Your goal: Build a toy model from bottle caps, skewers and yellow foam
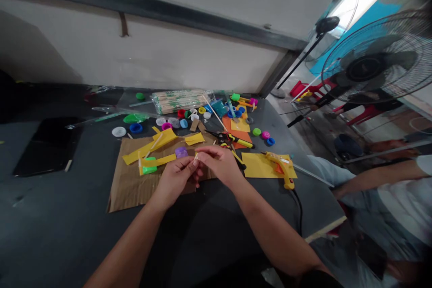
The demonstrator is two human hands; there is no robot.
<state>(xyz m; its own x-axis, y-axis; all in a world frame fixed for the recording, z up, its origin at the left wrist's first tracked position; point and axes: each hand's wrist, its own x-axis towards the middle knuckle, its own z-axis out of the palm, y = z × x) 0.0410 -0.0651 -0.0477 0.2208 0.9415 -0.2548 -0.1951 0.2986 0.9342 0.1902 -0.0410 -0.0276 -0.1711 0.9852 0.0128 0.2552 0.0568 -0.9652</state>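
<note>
My left hand and my right hand meet above the front of a cardboard sheet. Fingertips of both are pinched together around a small whitish piece, too small to name. Just beyond them sits a purple bottle cap. To the left, a yellow paper strip lies with a bright green cap against it. A longer yellow strip rests behind. Close past my right hand are yellow-and-black pliers.
A yellow glue gun lies on yellow paper at right, its cord running off the front. Bottle caps and bagged wooden chopsticks are at the back. A phone lies left. A person sits beyond the table's right edge.
</note>
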